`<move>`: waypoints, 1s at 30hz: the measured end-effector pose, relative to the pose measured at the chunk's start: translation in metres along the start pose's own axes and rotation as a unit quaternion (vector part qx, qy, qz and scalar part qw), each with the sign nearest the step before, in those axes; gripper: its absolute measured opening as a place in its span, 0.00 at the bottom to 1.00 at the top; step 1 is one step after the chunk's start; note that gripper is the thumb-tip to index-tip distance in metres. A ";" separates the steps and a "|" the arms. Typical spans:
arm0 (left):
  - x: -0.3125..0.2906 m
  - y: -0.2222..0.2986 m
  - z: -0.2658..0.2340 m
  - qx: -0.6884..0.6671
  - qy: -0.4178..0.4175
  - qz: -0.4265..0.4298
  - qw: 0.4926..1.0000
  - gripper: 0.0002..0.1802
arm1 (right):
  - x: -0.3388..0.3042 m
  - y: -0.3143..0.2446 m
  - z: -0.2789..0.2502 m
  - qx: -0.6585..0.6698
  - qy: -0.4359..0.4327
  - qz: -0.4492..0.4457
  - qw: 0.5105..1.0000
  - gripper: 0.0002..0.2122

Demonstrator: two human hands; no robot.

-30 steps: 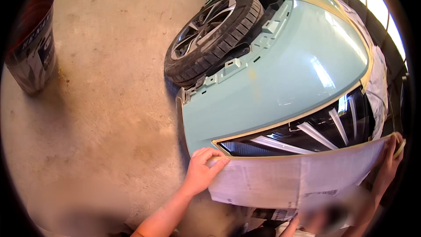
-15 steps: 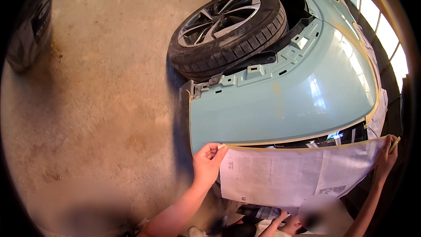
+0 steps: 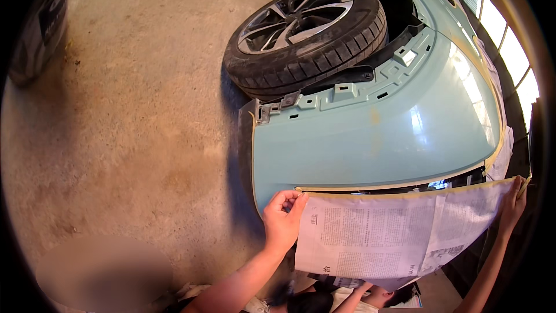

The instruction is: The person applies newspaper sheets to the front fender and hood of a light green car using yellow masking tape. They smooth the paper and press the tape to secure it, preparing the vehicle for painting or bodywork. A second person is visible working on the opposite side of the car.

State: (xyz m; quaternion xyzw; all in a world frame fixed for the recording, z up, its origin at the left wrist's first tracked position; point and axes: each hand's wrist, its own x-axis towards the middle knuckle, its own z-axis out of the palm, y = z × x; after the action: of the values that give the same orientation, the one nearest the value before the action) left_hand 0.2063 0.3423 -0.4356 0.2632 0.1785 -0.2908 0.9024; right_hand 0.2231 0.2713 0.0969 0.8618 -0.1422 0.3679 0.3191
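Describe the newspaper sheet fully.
The newspaper sheet is thin, pale paper printed with columns of small dark text and a darker block near its lower right. Yellowish masking tape lines its top edge; a crease runs right of middle. It hangs spread, hiding all but a dark strip of headlight. The left hand and right hand hold its upper corners.

Left grip (image 3: 282, 220) and right grip (image 3: 512, 206) hold tape-edged newspaper (image 3: 370, 229) near a pale-blue fender (image 3: 359, 145).

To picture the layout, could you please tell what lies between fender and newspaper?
The head view shows yellow tape and a dark headlight sliver beyond the newspaper.
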 end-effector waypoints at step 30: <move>0.009 0.015 -0.002 0.098 -0.003 -0.005 0.995 0.10 | 0.007 -0.018 0.009 -0.124 -0.050 -0.153 0.979 0.20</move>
State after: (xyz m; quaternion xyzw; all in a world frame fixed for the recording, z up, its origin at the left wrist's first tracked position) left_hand 0.2223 0.3498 -0.4355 0.3485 0.1475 -0.3123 0.8713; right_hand 0.2414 0.2787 0.0893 0.8441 -0.0694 0.2511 0.4687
